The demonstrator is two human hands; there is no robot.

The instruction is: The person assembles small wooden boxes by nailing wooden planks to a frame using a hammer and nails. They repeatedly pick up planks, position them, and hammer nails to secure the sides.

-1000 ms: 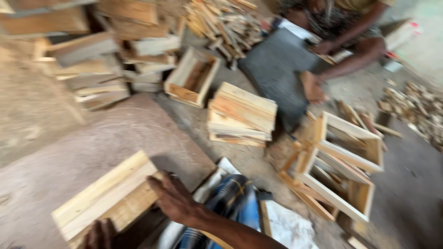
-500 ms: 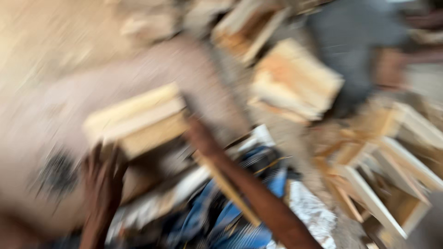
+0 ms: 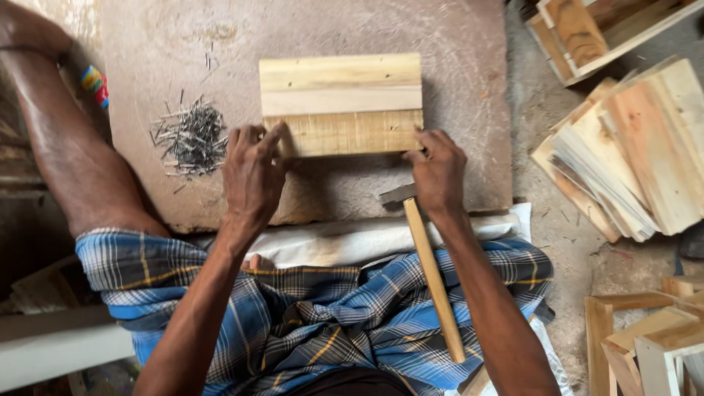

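Head view, one moment; person seated at a flat stone-like surface (image 3: 455, 110), blue checked cloth (image 3: 330, 315) over the lap.

Wooden panel (image 3: 341, 104) of three pale slats lies flat on the surface, long side across the view, near the middle. Left hand (image 3: 253, 176) rests at the panel's near left corner; fingers (image 3: 273, 139) slightly spread and curled, tips touching the near slat's edge; nothing gripped. Right hand (image 3: 438, 172) at the near right corner; fingers bent and close together, tips on the slat's edge; cannot tell whether anything small is pinched between them.

Hammer (image 3: 429, 271) lies with its head at the surface's near edge, just under the right wrist, wooden handle running back over the cloth; not held by either hand.

Heap of small nails (image 3: 189, 136) on the surface left of the panel, just beyond the left hand, apart from the panel.

Stack of thin wooden boards (image 3: 631, 154) on the ground to the right; open wooden frames (image 3: 645, 337) at lower right; another wooden box (image 3: 587, 29) at upper right.

Risks, as judgement only: slats look merely butted together, so an uneven push from either hand could slide them out of line; hammer sits half off the surface edge, a nudge from the right wrist could tip it onto the lap; loose nails close to the left hand could scatter or prick if the hand sweeps sideways.
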